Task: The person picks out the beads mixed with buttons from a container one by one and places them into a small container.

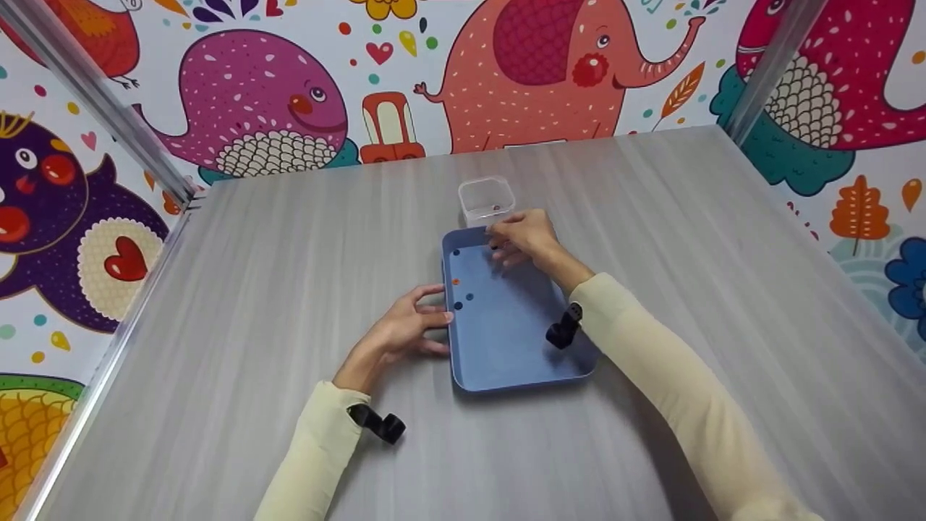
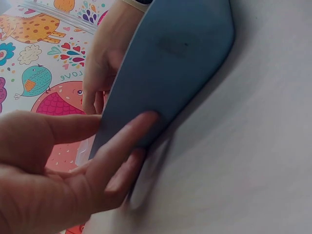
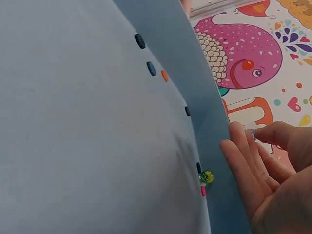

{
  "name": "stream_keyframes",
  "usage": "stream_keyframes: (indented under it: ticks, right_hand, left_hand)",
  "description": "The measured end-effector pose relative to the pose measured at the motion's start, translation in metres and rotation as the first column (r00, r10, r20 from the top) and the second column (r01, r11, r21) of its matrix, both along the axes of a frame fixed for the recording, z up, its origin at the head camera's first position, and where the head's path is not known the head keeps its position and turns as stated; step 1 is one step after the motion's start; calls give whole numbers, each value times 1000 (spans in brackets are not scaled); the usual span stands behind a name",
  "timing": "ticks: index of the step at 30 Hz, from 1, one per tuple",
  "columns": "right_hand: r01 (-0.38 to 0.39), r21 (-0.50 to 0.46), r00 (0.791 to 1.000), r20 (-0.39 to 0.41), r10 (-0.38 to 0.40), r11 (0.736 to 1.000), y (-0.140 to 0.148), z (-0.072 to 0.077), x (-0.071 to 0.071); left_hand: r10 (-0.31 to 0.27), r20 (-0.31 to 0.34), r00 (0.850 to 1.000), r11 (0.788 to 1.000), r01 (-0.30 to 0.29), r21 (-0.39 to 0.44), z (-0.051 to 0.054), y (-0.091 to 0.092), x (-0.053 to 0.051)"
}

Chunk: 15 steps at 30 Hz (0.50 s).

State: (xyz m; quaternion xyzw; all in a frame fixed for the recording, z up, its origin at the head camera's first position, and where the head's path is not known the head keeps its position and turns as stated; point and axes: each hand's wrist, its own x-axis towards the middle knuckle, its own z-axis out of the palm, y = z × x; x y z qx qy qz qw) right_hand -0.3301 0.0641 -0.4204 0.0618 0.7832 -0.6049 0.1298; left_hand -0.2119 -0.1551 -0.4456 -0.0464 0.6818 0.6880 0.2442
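A blue tray (image 1: pixel 506 340) holds several small round pieces along its left side, among them an orange one (image 1: pixel 456 282) and a dark one (image 1: pixel 458 306). The left hand (image 1: pixel 406 325) holds the tray's left wall, thumb at the rim and fingers on the outer face (image 2: pixel 180 53). Above the tray's far end, the right hand (image 1: pixel 527 235) pinches a tiny bluish piece (image 3: pixel 252 133) between thumb and forefinger. In the right wrist view, a yellow-green piece (image 3: pixel 206 176) and a pink one (image 3: pixel 203 190) lie by the far wall.
Just beyond the tray's far edge stands a clear square container (image 1: pixel 487 195) with a small piece inside. The grey table (image 1: pixel 304 289) is bordered by printed walls with metal posts at the corners.
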Motion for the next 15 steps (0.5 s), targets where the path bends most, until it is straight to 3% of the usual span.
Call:
stream_keyframes:
  ticks: [15]
  right_hand:
    - [17, 0, 999, -36, -17, 1000, 7, 18, -7]
  left_hand:
    - [6, 3, 1000, 1000, -6, -4, -1, 0, 0]
